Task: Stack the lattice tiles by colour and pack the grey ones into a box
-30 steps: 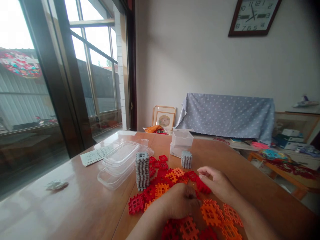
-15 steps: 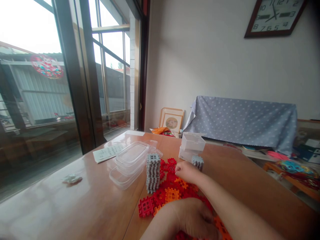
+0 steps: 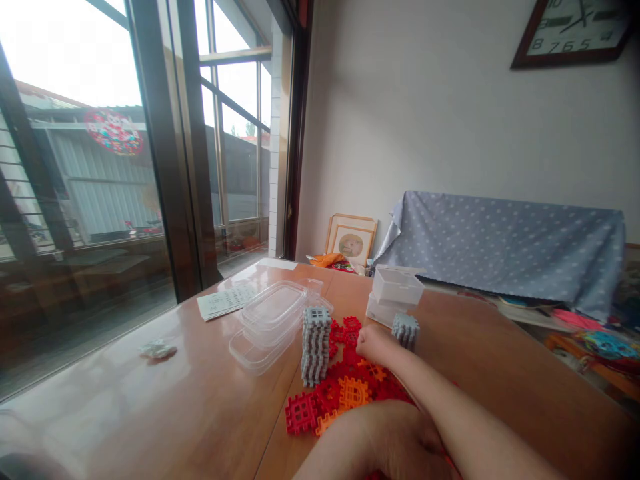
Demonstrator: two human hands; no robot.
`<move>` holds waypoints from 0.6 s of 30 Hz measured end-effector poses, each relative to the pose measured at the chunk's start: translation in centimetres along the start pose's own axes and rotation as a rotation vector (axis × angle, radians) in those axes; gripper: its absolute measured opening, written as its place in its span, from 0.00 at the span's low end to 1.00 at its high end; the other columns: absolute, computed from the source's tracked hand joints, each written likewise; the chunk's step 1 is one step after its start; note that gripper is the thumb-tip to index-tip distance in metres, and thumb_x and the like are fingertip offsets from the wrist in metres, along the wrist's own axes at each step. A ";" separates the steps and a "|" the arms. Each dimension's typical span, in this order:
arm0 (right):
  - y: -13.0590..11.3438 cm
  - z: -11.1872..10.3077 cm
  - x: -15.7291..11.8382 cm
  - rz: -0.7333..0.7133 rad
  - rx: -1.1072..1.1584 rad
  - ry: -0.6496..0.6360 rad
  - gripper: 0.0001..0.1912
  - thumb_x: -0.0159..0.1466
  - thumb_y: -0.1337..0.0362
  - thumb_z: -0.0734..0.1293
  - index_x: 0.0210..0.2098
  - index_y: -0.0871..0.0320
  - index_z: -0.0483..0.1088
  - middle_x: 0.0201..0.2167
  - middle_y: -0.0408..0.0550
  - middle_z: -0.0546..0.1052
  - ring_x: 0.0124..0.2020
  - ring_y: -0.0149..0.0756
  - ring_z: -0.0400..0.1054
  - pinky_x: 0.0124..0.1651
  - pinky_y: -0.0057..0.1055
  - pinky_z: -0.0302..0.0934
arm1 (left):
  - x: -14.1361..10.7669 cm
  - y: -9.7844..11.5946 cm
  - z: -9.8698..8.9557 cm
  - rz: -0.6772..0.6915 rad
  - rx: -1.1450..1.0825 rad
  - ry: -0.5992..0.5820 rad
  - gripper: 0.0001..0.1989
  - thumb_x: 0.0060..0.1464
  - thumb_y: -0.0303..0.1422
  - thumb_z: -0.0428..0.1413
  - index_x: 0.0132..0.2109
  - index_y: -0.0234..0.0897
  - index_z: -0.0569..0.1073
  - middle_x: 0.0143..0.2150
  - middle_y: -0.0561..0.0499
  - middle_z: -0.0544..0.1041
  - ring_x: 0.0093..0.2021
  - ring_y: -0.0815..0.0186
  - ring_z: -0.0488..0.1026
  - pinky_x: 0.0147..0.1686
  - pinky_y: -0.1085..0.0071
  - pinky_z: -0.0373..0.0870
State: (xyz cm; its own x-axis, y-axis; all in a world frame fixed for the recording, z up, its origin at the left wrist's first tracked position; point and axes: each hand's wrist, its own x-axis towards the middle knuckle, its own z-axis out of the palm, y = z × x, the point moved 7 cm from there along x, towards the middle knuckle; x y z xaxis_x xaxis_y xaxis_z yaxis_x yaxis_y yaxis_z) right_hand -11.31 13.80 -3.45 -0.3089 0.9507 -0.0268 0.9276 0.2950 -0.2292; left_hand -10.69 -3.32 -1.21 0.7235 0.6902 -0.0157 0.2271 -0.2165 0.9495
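My right hand (image 3: 376,343) rests over the far part of a pile of red pieces (image 3: 353,363), its fingers curled in; anything inside them is hidden. Nearer to me, my left hand (image 3: 400,437) lies low over the close end of the pile. Its fingers are out of sight, behind my right forearm and the frame's lower edge. Orange square pieces (image 3: 354,392) and a red windowed square (image 3: 301,413) show between the arms. A tall stack of grey interlocking squares (image 3: 316,347) stands left of the pile. Beyond my right wrist is a shorter grey stack (image 3: 405,331).
Clear plastic containers and lids (image 3: 270,323) lie to the left, beside a paper with writing (image 3: 225,302). Clear boxes (image 3: 397,288) are stacked behind the short grey stack. A small crumpled item (image 3: 158,349) sits on the brown table (image 3: 200,413) near the window.
The whole scene has shifted a little rightward in view. My left hand has moved lower and farther under my right forearm. My right hand stays closed at the far side of the pile.
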 end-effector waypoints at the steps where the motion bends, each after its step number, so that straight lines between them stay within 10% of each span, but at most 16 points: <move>1: 0.1 -0.1 0.0 -0.003 0.015 0.011 0.06 0.51 0.68 0.70 0.18 0.58 0.76 0.20 0.49 0.77 0.24 0.37 0.71 0.28 0.29 0.55 | 0.0 0.0 0.1 0.005 0.062 -0.019 0.04 0.47 0.29 0.63 0.26 0.40 0.78 0.21 0.55 0.75 0.19 0.66 0.66 0.23 0.70 0.62; 11: 2.1 -4.3 -3.1 -0.025 0.233 0.324 0.09 0.62 0.60 0.64 0.29 0.53 0.74 0.25 0.41 0.79 0.28 0.33 0.69 0.29 0.27 0.52 | 0.0 0.4 -0.7 -0.014 0.211 0.012 0.09 0.53 0.34 0.56 0.26 0.40 0.75 0.21 0.54 0.72 0.20 0.67 0.65 0.23 0.71 0.59; 18: 5.4 -7.3 -9.0 -0.034 0.386 0.575 0.12 0.67 0.55 0.60 0.35 0.53 0.71 0.29 0.43 0.79 0.30 0.36 0.72 0.34 0.28 0.60 | 0.3 -0.7 -3.3 -0.167 -0.298 0.421 0.09 0.52 0.35 0.52 0.26 0.38 0.69 0.20 0.51 0.73 0.17 0.70 0.61 0.18 0.74 0.53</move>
State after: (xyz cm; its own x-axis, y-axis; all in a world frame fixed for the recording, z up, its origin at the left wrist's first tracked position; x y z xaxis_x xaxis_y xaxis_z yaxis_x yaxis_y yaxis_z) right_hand -1.97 7.52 2.70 -0.0768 0.8727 0.4821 0.7454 0.3714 -0.5536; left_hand -12.75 -0.70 -0.88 0.3553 0.9287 -0.1057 0.0776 0.0834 0.9935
